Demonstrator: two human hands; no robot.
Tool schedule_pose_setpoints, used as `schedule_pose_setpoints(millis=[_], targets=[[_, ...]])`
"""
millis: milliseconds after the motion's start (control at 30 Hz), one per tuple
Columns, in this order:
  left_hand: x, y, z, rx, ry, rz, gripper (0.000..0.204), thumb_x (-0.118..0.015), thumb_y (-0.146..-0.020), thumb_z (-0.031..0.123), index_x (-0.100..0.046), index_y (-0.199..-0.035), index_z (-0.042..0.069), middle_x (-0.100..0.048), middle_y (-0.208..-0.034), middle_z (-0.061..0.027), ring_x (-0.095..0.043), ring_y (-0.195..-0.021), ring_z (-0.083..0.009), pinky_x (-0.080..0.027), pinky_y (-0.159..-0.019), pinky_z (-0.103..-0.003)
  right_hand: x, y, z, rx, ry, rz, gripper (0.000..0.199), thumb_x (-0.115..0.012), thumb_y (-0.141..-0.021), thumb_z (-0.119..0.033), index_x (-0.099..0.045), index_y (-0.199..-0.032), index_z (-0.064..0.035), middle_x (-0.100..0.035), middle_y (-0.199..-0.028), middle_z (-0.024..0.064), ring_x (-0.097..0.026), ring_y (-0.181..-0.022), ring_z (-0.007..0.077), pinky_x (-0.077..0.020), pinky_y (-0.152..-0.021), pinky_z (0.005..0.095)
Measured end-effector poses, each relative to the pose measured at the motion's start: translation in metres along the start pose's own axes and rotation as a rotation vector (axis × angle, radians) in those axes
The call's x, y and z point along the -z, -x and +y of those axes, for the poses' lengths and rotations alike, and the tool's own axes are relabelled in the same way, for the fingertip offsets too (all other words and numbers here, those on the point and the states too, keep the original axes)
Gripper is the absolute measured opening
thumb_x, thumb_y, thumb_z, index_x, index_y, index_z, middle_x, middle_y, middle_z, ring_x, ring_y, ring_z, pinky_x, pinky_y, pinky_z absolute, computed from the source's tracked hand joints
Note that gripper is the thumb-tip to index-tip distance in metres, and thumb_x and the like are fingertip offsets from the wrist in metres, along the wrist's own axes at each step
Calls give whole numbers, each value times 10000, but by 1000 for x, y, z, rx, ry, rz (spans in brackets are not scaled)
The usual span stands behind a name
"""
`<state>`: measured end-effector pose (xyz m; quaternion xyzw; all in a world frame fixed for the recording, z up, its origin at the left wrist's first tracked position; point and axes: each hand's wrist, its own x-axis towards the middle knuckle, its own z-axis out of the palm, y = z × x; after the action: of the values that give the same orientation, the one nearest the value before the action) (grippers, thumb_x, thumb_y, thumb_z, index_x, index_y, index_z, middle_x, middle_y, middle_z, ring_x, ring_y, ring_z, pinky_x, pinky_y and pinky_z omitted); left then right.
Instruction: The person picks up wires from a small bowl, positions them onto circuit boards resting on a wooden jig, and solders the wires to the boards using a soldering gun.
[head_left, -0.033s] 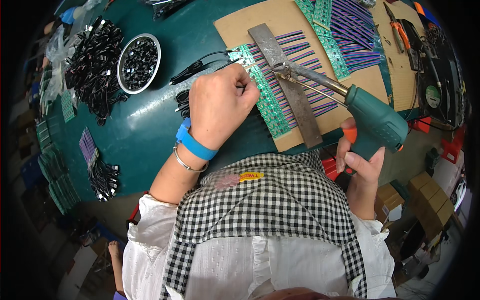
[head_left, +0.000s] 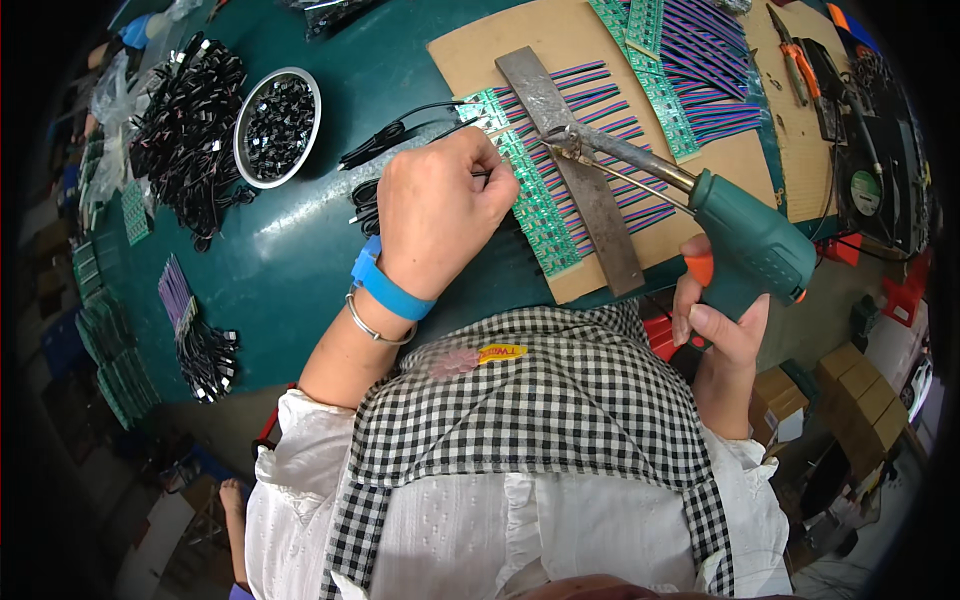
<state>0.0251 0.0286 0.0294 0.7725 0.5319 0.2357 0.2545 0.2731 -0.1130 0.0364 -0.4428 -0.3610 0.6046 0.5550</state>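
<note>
Here, the right hand is wrapped tight around the grip of a dark green pistol-shaped soldering gun with an orange trigger, just off the near edge of the dark green surface. Its metal tip rests on a row of green circuit strips with purple wires, lying on a brown cardboard sheet under a flat grey metal bar. Left hand, blue wristband, fingers pinched together on a thin black wire at the strips' left end. A round metal bowl of small black parts stands toward the far left corner, beside a heap of black connectors.
</note>
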Motion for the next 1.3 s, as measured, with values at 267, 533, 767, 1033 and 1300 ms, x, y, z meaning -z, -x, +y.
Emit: schedule_pose_setpoints(millis=[267,533,767,1033,1300], targets=[[4,2,-1,-22,78,-56,98,-692,-746,87,-641,-718,8,-600,-564,-54,-537,-486,-71,-418,-478,-214,5,5,1,18,25,-26,596,-637,-757,23,-345,-1268,118,-483,-1206,273,-570,-587,175,-490,-472,259],[3,6,1,-20,95,-40,102,-717,-749,86,-655,-756,5,-611,-581,-52,-532,-498,-64,-415,-473,-206,1,5,-2,54,53,-97,574,-623,-760,48,-357,-1265,113,-492,-1199,272,-570,-615,157,-491,-489,244],[3,5,1,-24,92,-36,101,-715,-746,82,-651,-737,5,-610,-578,-48,-527,-491,-61,-410,-465,-206,0,6,0,-1,57,-86,479,-627,-754,58,-432,-1189,102,-517,-1095,213,-575,-623,150,-496,-494,240],[-1,6,1,-27,100,4,95,-705,-738,74,-644,-725,2,-605,-565,-49,-540,-484,-66,-415,-466,-206,-13,6,-1,-65,118,67,461,-665,-739,-41,-417,-1097,110,-518,-777,130,-522,-487,138,-461,-436,243],[-2,7,2,-31,83,20,102,-706,-737,77,-639,-713,4,-606,-560,-54,-547,-483,-74,-426,-469,-216,-13,7,-1,-93,159,56,421,-679,-739,-51,-430,-1053,79,-530,-659,113,-519,-477,144,-427,-419,237]])
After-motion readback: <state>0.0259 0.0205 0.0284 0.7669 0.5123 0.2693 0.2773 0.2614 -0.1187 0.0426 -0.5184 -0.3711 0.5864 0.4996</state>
